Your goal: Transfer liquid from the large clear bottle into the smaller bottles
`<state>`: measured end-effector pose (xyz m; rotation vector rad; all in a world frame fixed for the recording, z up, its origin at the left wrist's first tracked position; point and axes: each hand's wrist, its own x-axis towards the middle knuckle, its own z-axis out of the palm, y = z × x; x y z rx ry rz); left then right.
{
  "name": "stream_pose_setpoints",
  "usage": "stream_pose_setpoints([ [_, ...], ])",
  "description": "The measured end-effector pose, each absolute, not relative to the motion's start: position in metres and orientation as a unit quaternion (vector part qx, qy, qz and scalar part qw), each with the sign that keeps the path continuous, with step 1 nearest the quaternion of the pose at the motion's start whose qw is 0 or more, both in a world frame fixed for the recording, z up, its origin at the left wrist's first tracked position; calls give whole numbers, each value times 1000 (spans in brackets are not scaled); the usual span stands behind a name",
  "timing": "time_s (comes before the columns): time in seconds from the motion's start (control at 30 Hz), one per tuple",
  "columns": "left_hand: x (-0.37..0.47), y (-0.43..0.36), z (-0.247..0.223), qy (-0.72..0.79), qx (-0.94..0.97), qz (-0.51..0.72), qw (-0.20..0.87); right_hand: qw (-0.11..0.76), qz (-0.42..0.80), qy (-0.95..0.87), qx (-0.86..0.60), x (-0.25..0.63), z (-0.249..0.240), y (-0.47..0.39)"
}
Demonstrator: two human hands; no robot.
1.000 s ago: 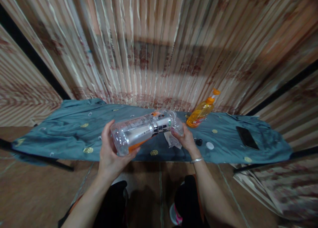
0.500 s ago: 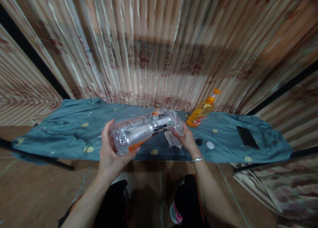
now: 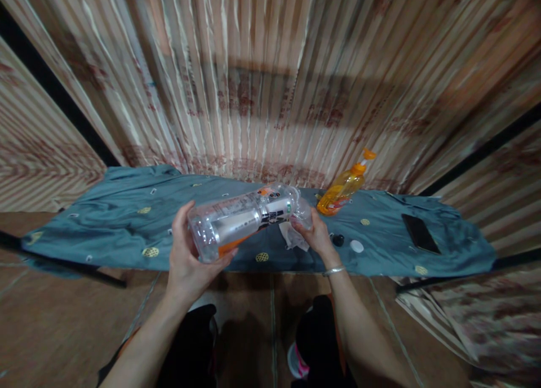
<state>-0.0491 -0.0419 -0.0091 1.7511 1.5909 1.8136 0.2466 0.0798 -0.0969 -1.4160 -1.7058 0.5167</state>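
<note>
Clear bottle (image 3: 236, 222): lies slantwise between the two hands, seemingly above the patterned cloth (image 3: 122, 208); hardly changed from a moment ago, so the hold reads as steady.
Left hand (image 3: 190, 270): grips its broad base, fingers and thumb spread around it.
Right hand (image 3: 316, 236): closed on its narrower, rounded end.
White scrap (image 3: 293, 237): just beside the right hand, partly hidden.
Black object (image 3: 337, 240) and white disc (image 3: 357, 246): right of that hand.
Orange pump bottle (image 3: 340, 194): beyond it, tilted in view.
Dark slab (image 3: 420, 233): farther right.
</note>
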Motion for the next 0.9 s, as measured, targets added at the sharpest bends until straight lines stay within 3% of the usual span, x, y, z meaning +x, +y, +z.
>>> stream_pose_setpoints([
  [0.9,-50,-41,-12,550,581,595,75,424,205,-683,-558,246,-98,79],
])
